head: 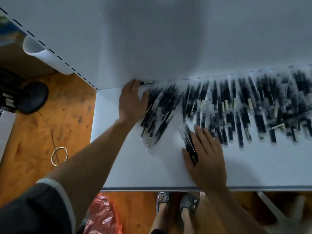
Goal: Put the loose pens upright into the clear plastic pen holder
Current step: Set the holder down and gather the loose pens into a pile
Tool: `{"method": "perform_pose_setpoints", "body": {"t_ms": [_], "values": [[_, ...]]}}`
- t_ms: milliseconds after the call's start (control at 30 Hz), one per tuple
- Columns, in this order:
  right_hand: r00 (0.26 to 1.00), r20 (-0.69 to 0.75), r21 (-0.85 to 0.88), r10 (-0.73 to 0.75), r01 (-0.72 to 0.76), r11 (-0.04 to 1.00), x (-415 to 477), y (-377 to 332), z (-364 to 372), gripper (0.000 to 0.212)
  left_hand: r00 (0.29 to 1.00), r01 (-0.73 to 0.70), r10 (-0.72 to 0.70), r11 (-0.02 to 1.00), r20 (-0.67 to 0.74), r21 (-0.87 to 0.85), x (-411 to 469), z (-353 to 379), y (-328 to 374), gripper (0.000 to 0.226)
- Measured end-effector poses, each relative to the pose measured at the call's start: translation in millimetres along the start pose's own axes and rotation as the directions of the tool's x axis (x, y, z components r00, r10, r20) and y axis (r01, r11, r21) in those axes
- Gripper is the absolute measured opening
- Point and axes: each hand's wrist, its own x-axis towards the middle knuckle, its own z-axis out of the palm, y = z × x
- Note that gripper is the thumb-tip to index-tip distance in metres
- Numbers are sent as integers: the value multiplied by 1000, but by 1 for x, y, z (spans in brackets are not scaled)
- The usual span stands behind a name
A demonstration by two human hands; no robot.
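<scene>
The surface (135, 166) under me is smooth, matte white. A white board (152, 39) stands along its far side, its edge marked with black dashes. Slim black pens (244, 107) with cream bands lie flat across the surface in a long, ragged row. Many are in glossy clear sleeves, and the right end of the row is blurred.

My left grip (131, 102) is open and flat, palm down, fingers straight. Its thumb touches the left side of a fanned bunch (158, 112) of these pens. Just beyond its fingertips a single pen (146, 82) lies along the foot of the board.

My right grip (206, 156) is spread flat nearer the front edge, its straight fingers reaching the near ends of the row. A clear packet (189, 141) of thin dark pens lies slantwise between its thumb and forefinger, touching the hand. I cannot tell whether the thumb pinches it.

The floor (70, 115) beside the surface is orange-brown wood.
</scene>
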Motion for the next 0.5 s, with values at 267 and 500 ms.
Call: {"method": "perform_pose_setpoints", "body": {"t_ms": [267, 500], "values": [[1000, -13, -19, 4, -4, 1000, 0, 0, 4, 54, 984, -175, 155, 940, 89, 293, 22, 4, -15, 38], [999, -39, -54, 12, -14, 998, 5, -3, 3, 54, 992, 13, -3, 996, 129, -84, -39, 18, 5, 52]]}}
